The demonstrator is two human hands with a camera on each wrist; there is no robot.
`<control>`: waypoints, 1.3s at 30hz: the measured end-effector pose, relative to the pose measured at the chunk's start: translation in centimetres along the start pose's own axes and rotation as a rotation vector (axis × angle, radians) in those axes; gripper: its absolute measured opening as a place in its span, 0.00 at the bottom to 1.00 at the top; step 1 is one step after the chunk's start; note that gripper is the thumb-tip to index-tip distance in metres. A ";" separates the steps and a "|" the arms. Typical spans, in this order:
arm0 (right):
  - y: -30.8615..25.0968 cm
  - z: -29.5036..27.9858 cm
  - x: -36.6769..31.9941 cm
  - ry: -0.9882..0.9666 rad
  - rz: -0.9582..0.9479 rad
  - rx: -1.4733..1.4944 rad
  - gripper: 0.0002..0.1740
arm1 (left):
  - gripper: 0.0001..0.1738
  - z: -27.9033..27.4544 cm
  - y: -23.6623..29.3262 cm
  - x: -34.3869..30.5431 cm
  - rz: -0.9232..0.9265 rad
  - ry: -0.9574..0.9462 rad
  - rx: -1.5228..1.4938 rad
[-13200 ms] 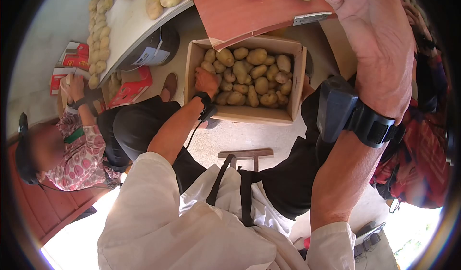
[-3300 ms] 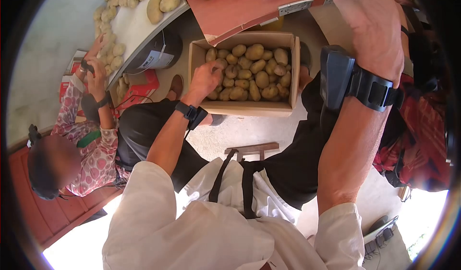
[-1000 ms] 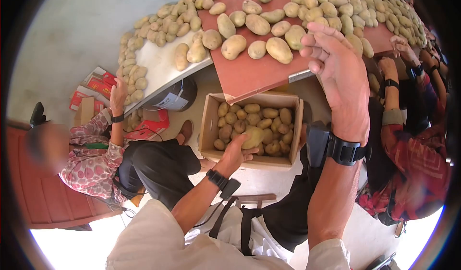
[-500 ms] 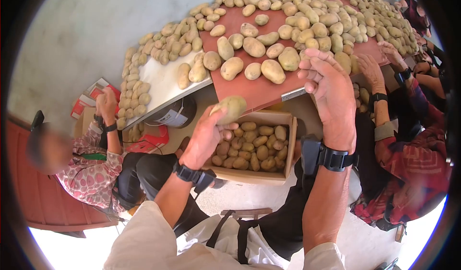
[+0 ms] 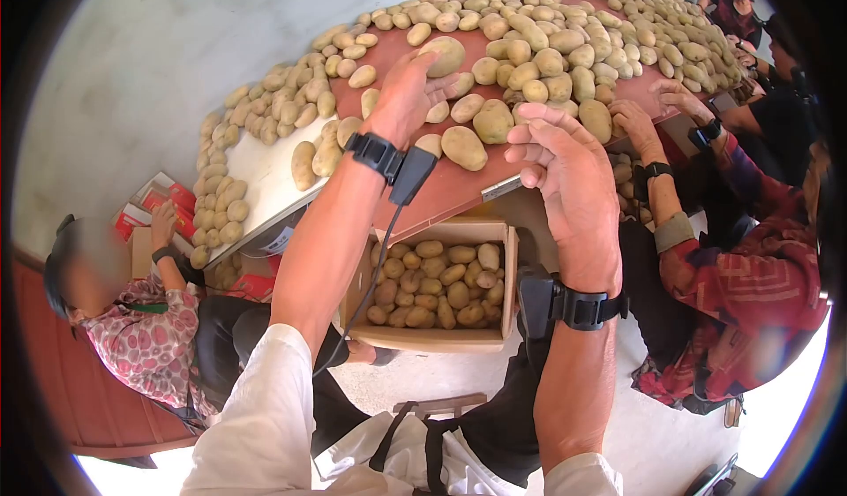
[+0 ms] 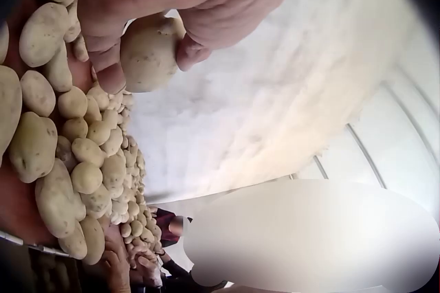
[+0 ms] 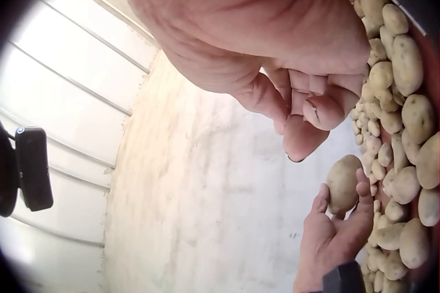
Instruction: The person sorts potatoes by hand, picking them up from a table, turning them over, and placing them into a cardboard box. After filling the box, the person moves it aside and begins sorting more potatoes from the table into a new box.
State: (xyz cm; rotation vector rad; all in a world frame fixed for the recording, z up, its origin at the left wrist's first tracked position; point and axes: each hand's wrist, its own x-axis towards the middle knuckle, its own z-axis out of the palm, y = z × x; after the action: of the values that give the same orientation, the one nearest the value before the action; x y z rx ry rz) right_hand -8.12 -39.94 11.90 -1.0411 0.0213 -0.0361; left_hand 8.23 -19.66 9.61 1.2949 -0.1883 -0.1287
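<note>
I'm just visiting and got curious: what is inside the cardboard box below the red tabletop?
Potatoes lie inside the cardboard box, close together. Whatever lies beneath the top ones, including the box's bottom, is covered.

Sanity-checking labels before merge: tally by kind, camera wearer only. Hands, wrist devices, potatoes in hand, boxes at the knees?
Left hand and right hand: 2
Left wrist device and right wrist device: 2
Held potato: 1
Box at the knees: 1
Total: 6

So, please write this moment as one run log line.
left hand: grips potato over red tabletop | right hand: empty, fingers loosely curled | carton: potatoes inside
</note>
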 end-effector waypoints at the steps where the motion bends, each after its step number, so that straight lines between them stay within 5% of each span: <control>1: -0.1 -0.1 -0.1 0.004 -0.004 -0.001 0.14 | 0.29 0.3 -0.5 0.4 0.001 -0.006 -0.001; 3: -0.1 -0.3 -0.3 -0.001 -0.009 0.018 0.14 | 0.30 1.1 -1.0 0.4 -0.142 0.110 0.066; 9: -0.2 -1.4 -0.7 0.004 -0.032 0.001 0.15 | 0.33 -0.2 -2.0 -3.6 -0.174 0.062 0.107; 19: 1.2 -2.0 -0.3 0.001 -0.125 -0.130 0.18 | 0.21 -6.5 0.1 -16.5 -0.104 0.162 0.175; 23: 2.6 -0.9 0.9 -0.164 -0.165 -0.258 0.18 | 0.21 -9.8 1.0 -20.7 -0.070 0.189 0.143; 31: 5.4 6.3 -5.5 -0.837 0.127 -0.771 0.15 | 0.23 -14.3 2.5 -25.2 0.025 0.227 0.116; 35: 10.6 7.1 -6.6 -0.857 0.382 -0.965 0.13 | 0.23 -14.9 2.9 -25.0 0.079 0.215 0.071; 39: 17.3 5.1 -5.5 -0.761 0.419 -1.244 0.16 | 0.13 -14.6 2.8 -24.6 0.036 0.253 -0.057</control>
State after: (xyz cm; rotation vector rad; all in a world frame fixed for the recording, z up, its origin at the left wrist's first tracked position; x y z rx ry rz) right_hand -13.12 -26.55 -0.48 -2.2062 -0.4843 0.8514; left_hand -12.76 -0.25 6.84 1.2377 0.0087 0.0601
